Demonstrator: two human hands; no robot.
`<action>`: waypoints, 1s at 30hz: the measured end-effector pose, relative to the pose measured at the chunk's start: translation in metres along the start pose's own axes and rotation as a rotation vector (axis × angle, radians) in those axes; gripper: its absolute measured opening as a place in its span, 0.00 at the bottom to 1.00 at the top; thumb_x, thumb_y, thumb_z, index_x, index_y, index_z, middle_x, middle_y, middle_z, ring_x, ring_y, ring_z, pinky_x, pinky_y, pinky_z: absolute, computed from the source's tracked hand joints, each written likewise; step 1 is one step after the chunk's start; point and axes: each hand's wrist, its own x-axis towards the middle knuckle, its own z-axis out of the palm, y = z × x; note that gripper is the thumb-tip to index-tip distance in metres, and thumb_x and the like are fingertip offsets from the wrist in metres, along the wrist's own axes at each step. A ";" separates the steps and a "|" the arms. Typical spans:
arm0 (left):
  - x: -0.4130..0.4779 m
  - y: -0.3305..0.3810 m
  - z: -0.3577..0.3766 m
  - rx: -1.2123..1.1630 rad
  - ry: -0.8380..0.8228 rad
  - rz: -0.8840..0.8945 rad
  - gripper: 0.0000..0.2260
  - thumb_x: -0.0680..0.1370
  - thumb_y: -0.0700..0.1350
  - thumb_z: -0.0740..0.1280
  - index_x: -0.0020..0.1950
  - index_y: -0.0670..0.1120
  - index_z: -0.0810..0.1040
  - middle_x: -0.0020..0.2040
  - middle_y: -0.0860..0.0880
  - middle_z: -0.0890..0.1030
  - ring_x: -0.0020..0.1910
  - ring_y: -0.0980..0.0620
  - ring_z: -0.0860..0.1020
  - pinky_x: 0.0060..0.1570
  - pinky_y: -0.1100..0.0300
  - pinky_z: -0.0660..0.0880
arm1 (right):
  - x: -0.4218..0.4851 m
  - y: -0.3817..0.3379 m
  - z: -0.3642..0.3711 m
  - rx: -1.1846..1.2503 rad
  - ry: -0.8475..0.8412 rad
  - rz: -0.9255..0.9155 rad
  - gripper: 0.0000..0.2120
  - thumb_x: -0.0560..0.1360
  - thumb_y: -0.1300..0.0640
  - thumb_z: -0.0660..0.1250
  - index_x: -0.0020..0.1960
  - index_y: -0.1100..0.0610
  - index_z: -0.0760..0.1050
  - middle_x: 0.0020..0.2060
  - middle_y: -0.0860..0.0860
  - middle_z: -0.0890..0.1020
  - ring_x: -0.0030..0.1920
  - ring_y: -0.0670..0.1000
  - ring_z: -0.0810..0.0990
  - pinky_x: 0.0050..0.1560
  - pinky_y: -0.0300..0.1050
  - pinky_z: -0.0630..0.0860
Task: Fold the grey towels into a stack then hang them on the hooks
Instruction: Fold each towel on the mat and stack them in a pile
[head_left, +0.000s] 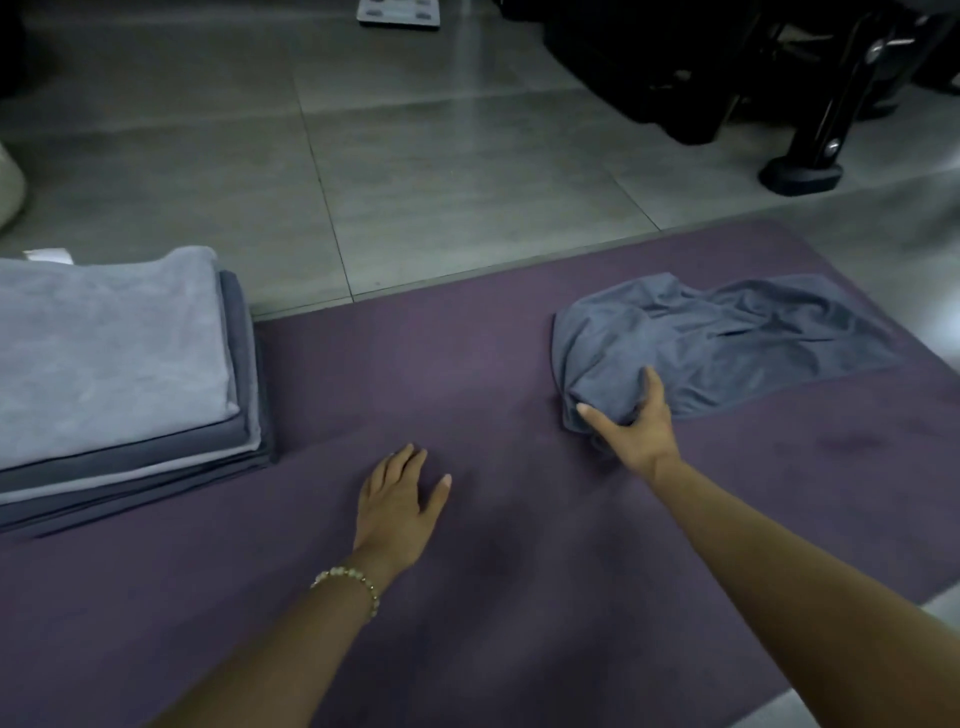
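Head view: a soft, rumpled grey towel (737, 338) lies on the matte purple mat (467, 374) at two o'clock. Its long axis runs from eight to two o'clock, bunched end nearest. The right hand (636, 428) grips that end, fingers curled into the cloth and partly buried. The left hand (397, 499) rests flat on the mat at six o'clock, fingers straight. At nine o'clock a squared stack of folded towels (119, 364) is cut off by the frame's edge.
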 end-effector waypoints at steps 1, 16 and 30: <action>0.000 0.000 0.000 -0.012 0.002 -0.004 0.26 0.81 0.58 0.53 0.77 0.50 0.57 0.78 0.53 0.55 0.77 0.53 0.50 0.74 0.56 0.46 | 0.006 -0.001 0.003 -0.041 0.008 0.039 0.48 0.63 0.41 0.77 0.75 0.51 0.56 0.72 0.58 0.62 0.70 0.59 0.66 0.70 0.54 0.65; -0.012 0.057 -0.023 -1.338 -0.415 -0.472 0.30 0.76 0.66 0.56 0.65 0.44 0.75 0.60 0.44 0.80 0.60 0.47 0.77 0.57 0.57 0.71 | -0.099 -0.034 0.027 0.020 -0.688 -0.334 0.19 0.73 0.60 0.71 0.30 0.66 0.67 0.28 0.53 0.65 0.31 0.46 0.63 0.32 0.38 0.60; -0.143 0.081 -0.274 -0.850 0.053 0.308 0.14 0.71 0.55 0.67 0.49 0.47 0.82 0.42 0.54 0.85 0.43 0.60 0.81 0.42 0.69 0.74 | -0.216 -0.213 -0.055 0.270 -0.506 -0.443 0.16 0.73 0.50 0.69 0.58 0.53 0.73 0.53 0.47 0.79 0.48 0.35 0.77 0.50 0.28 0.72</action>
